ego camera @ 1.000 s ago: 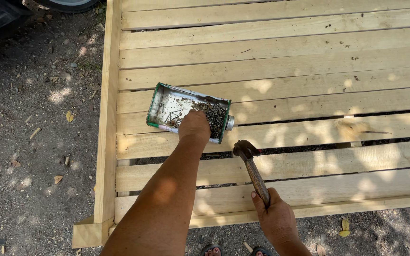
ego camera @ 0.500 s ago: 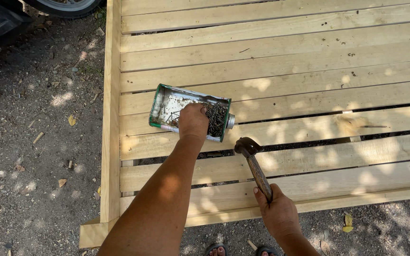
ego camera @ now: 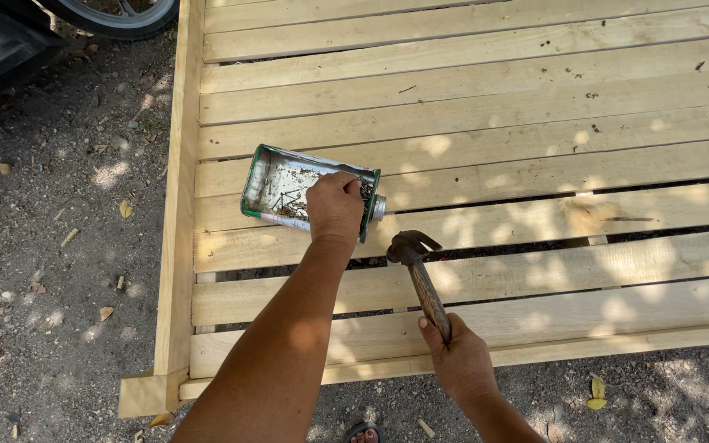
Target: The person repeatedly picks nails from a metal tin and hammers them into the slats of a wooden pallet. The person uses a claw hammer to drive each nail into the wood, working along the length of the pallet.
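Head view: our left hand (ego camera: 334, 207) reaches into the cut-open green tin of nails (ego camera: 289, 190) lying on the slatted timber frame (ego camera: 486, 98); fingers hidden, grip unclear. Right hand (ego camera: 461, 361) clamps claw hammer (ego camera: 420, 271) handle.

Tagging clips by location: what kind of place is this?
Likely an outdoor yard used for carpentry: bare dirt ground with dry leaves, a slatted wooden frame lying on it, and a vehicle tyre at the top edge.
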The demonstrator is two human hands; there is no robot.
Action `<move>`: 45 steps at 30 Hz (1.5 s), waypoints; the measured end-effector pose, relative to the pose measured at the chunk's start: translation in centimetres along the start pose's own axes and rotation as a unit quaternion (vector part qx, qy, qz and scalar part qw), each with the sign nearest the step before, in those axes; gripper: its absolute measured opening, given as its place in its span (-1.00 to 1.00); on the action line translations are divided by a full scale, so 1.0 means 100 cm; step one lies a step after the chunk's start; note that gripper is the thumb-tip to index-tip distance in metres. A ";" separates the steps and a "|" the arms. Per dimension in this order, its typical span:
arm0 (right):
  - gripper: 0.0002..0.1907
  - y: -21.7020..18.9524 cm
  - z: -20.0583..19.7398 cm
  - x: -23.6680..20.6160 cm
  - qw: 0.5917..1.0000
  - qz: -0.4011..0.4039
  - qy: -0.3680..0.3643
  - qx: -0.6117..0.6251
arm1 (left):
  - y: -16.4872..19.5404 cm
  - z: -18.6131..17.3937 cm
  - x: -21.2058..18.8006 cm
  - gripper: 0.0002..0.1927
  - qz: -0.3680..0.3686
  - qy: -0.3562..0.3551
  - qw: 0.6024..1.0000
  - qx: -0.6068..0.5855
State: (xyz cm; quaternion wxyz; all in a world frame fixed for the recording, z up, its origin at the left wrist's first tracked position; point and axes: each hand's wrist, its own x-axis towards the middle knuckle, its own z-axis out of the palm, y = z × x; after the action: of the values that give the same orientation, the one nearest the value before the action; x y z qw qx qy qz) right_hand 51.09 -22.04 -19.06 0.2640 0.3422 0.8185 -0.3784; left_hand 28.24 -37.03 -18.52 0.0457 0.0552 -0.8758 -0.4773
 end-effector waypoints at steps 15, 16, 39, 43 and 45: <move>-0.38 0.091 -0.112 0.003 0.982 0.057 0.005 0.178 | 0.093 0.128 -0.122 -0.89 -0.102 -0.193 0.975 -0.032; -0.37 0.101 -0.121 0.005 0.984 0.054 0.013 0.167 | 0.100 0.137 -0.131 -0.90 -0.093 -0.203 0.975 -0.026; -0.39 0.218 -0.204 0.027 0.994 0.018 0.089 0.057 | 0.115 0.246 -0.251 -0.94 -0.047 -0.180 0.977 -0.104; -0.41 0.214 -0.212 0.027 0.994 0.006 0.088 0.058 | 0.119 0.251 -0.248 -0.93 -0.020 -0.174 0.982 -0.067; -0.41 0.213 -0.213 0.027 0.995 0.004 0.081 0.058 | 0.120 0.253 -0.250 -0.92 -0.030 -0.182 0.982 -0.041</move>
State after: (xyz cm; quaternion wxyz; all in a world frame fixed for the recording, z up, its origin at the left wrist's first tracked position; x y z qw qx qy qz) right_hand 61.88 6.22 -18.02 0.1777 0.3899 0.8124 -0.3955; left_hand 49.04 -6.06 -22.81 -0.1266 -0.0088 -0.8471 -0.5161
